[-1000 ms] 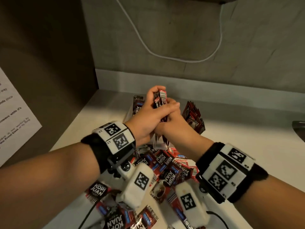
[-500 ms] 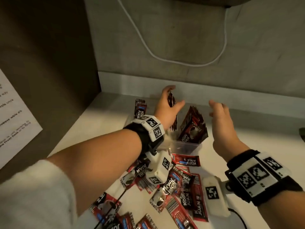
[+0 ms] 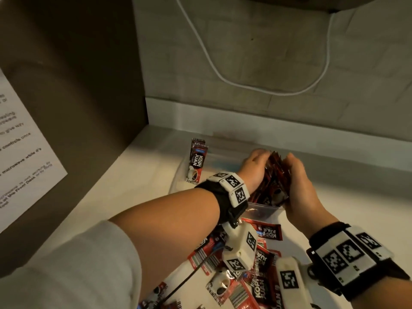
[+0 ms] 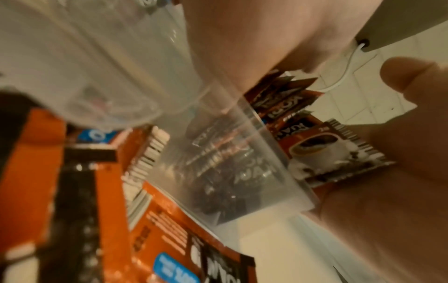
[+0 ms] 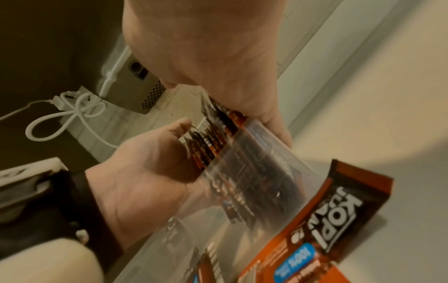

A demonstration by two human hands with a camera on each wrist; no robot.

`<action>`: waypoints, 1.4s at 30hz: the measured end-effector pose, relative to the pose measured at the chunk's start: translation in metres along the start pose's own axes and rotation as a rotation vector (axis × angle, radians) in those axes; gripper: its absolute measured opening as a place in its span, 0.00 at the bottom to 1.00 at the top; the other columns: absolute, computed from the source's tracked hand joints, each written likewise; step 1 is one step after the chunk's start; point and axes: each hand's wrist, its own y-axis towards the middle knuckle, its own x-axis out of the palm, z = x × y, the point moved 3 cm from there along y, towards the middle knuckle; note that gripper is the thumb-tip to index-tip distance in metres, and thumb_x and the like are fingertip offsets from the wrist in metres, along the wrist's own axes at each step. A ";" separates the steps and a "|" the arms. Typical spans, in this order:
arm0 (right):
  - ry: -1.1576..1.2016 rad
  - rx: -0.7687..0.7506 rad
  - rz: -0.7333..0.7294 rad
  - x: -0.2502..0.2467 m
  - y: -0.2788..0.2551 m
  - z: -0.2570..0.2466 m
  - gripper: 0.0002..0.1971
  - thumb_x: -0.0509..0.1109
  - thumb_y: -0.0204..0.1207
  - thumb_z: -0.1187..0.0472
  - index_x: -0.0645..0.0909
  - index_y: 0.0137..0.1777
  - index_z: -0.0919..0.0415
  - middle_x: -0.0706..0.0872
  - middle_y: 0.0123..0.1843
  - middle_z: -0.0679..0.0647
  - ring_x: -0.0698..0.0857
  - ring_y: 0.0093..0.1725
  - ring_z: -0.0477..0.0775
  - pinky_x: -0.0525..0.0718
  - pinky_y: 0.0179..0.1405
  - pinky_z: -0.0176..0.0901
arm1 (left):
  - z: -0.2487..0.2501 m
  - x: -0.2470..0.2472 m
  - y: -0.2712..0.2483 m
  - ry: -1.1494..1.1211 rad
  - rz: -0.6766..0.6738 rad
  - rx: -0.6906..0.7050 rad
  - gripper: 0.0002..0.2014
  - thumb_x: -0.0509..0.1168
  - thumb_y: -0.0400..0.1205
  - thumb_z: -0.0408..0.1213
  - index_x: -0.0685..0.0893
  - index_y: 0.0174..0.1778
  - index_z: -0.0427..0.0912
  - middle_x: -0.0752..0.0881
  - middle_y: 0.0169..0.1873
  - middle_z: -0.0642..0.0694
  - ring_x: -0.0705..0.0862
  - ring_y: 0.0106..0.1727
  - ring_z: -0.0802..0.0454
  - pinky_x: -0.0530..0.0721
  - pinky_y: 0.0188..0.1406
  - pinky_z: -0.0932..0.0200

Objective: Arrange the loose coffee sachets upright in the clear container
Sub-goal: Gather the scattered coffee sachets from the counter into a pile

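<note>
This looks like a shared pantry or break-room corner, the kind found in an office or a lodging house. A pale counter (image 3: 138,179) runs to a wall of grey tiles (image 3: 256,52) with a low white upstand. On the left stands a dark cabinet side (image 3: 73,74) with a printed notice (image 3: 24,152) taped to it; the legible words mention a microwave and the front desk, which suggests house rules for many users. A white cable (image 3: 223,74) droops across the tiles to an appliance (image 3: 289,2) above. Instant coffee sachets (image 3: 263,284) lie strewn over the counter, more than one household would likely keep out.
</note>
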 end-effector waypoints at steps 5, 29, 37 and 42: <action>-0.028 0.018 -0.067 0.005 0.000 0.003 0.25 0.56 0.81 0.40 0.82 0.64 0.57 0.89 0.57 0.60 0.87 0.59 0.58 0.82 0.61 0.56 | -0.010 0.000 0.000 -0.114 -0.027 -0.019 0.25 0.51 0.89 0.36 0.55 0.82 0.57 0.73 0.67 0.37 0.75 0.68 0.38 0.73 0.69 0.43; 0.075 0.052 -0.259 0.030 -0.002 0.006 0.22 0.54 0.83 0.45 0.86 0.55 0.58 0.92 0.48 0.58 0.90 0.46 0.53 0.79 0.43 0.49 | -0.003 -0.030 -0.006 -0.112 0.175 -0.175 0.29 0.48 0.84 0.57 0.68 0.77 0.44 0.71 0.75 0.38 0.71 0.75 0.37 0.67 0.76 0.39; 0.154 0.076 -0.255 0.031 -0.005 0.000 0.22 0.51 0.84 0.44 0.84 0.48 0.56 0.93 0.40 0.53 0.92 0.39 0.48 0.78 0.46 0.49 | -0.007 -0.032 -0.004 0.012 0.167 -0.212 0.27 0.53 0.87 0.39 0.56 0.83 0.57 0.68 0.77 0.35 0.72 0.73 0.34 0.72 0.73 0.41; 0.139 0.070 -0.266 0.033 -0.007 -0.004 0.21 0.53 0.83 0.44 0.84 0.49 0.55 0.93 0.40 0.53 0.91 0.39 0.48 0.80 0.44 0.48 | 0.005 -0.032 -0.003 -0.148 0.141 -0.232 0.23 0.54 0.86 0.43 0.66 0.79 0.48 0.75 0.71 0.33 0.78 0.67 0.38 0.76 0.68 0.47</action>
